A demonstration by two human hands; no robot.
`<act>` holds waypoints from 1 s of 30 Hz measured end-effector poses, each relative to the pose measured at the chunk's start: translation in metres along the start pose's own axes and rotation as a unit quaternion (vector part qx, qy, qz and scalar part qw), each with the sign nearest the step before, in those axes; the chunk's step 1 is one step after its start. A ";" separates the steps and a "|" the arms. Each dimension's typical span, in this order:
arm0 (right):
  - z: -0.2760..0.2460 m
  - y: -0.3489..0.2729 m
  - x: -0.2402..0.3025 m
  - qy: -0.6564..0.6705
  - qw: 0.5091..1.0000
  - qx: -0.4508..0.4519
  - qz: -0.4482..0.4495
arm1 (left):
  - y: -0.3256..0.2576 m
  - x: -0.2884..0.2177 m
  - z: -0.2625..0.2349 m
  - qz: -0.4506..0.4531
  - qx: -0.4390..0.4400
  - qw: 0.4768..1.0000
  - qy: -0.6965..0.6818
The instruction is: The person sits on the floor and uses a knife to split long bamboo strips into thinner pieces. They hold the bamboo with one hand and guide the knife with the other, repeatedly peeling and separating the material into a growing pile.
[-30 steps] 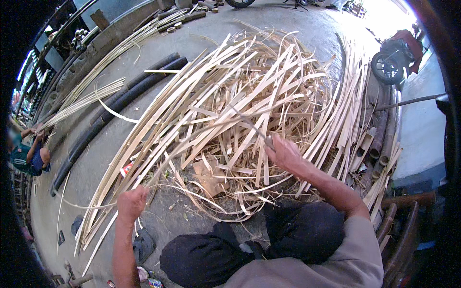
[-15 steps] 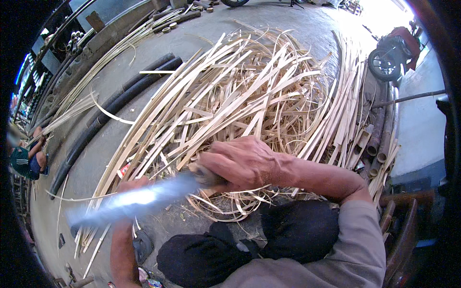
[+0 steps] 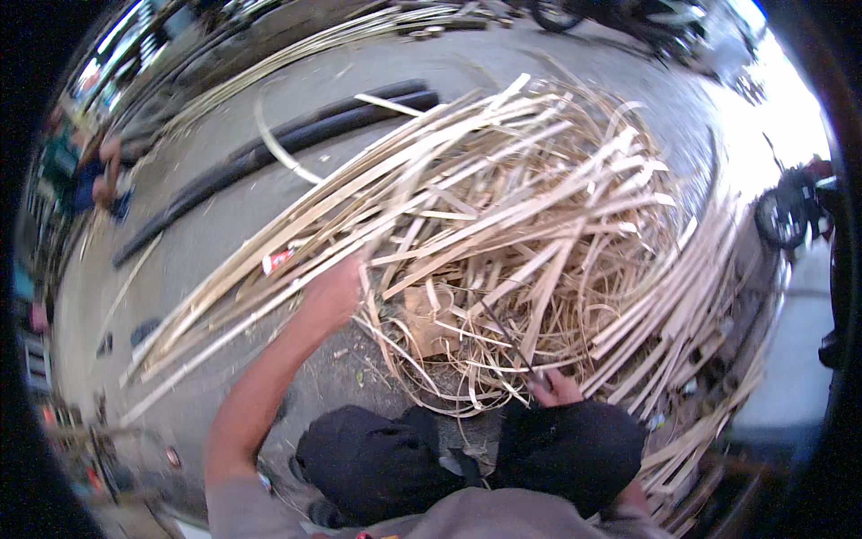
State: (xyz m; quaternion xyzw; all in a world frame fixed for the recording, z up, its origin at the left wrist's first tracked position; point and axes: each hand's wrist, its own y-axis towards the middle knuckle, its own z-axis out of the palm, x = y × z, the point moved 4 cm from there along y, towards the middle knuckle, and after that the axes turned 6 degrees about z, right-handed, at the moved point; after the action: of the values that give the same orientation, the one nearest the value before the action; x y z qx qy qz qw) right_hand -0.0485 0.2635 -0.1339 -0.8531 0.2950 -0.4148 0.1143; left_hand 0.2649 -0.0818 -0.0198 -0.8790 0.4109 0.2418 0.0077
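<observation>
My right hand (image 3: 558,389) is closed around the handle of a long knife (image 3: 510,340) beside my right knee. The knife's dark blade, seen nearly edge-on, points up and left over the shavings. My left hand (image 3: 334,286) reaches forward to the near left side of a big heap of pale bamboo strips (image 3: 449,180). Motion smears its fingers, and a blurred strip (image 3: 400,202) rises beside it; whether the hand grips it does not show. Just right of that hand, a light brown block (image 3: 429,322) lies partly under curled shavings.
Two long black poles (image 3: 296,135) lie at the left. More strips (image 3: 691,278) run along the right, near a parked motorcycle (image 3: 786,211). Another motorcycle (image 3: 620,22) stands at the back. A person (image 3: 85,175) sits far left. A red-and-white packet (image 3: 280,260) lies among the strips.
The knife, earlier held crosswise in front of me, has swung right and down to my right knee with my right hand. My left hand has moved forward and right to the heap; the view has shifted.
</observation>
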 end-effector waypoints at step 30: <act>0.004 -0.003 -0.023 0.056 0.998 -0.013 -0.029 | 0.028 0.109 0.148 -0.067 -0.056 0.987 0.132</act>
State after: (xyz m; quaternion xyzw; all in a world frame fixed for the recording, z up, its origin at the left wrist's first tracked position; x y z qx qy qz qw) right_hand -0.0547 0.2794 -0.1496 -0.8383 0.2811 -0.4613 0.0743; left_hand 0.2423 -0.1470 -0.1923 -0.9277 0.3345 0.1454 -0.0795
